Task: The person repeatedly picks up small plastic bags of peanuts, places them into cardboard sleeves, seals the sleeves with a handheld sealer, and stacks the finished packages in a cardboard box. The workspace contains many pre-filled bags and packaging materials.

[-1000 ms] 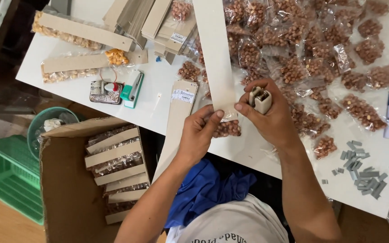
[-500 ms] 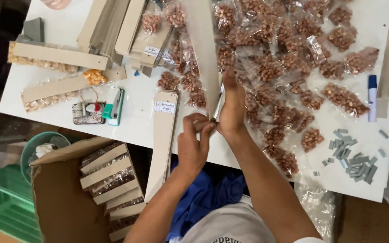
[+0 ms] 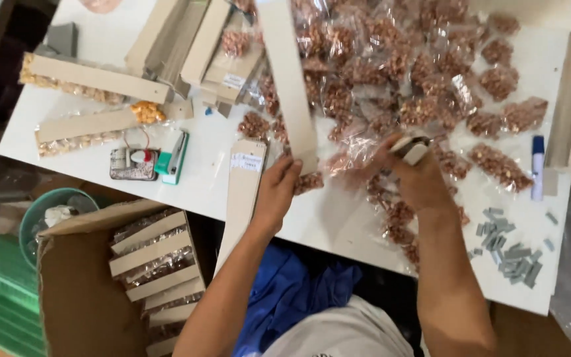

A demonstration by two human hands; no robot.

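Surface: white table [image 3: 338, 225] carried clear packets of brown pieces [image 3: 424, 86].
Left hand [image 3: 277, 192]: closed on long cardboard strip [image 3: 289, 79], at strip's near end.
Right hand [image 3: 418, 178]: gripped stapler [image 3: 410, 149], right of strip.
Technique: keep the packet flush under strip before stapling.

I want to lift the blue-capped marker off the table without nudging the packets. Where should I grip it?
Grip the marker at its white barrel, below the blue cap, coming from above with fingers on its two long sides. It lies flat and lengthwise toward you, with bare table beside the barrel, while the packets lie to its left.
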